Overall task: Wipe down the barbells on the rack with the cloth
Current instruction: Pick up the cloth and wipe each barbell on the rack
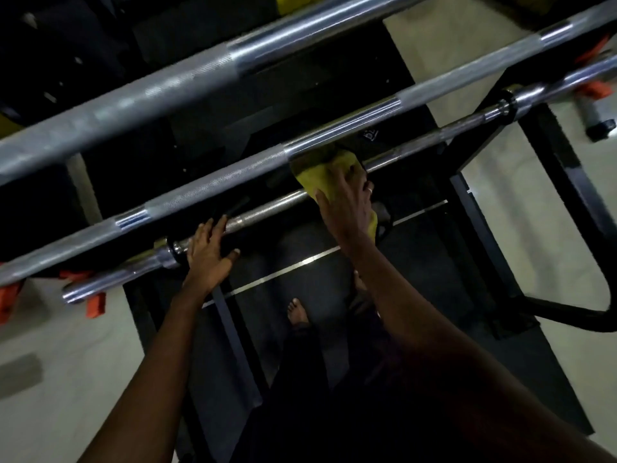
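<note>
Dim gym floor (66, 362) lies pale beneath a black barbell rack (567, 168) holding three chrome barbells on a diagonal. A person's right hand (347, 202) grips a yellow cloth (314, 182), fingers curled over it and pressing it around the lowest barbell (267, 208), whose thin shaft, knurled in patches, runs out from under those fingers on both sides. Just beyond the fingertips sits the middle barbell (217, 185), grey knurling between polished bands; the top barbell (167, 91) lies farther past it. The left hand (208, 252) rests open on the lowest barbell beside its collar, fingers straight across the steel, thumb spread. Orange clips (95, 305) sit out past the left fingers.
</note>
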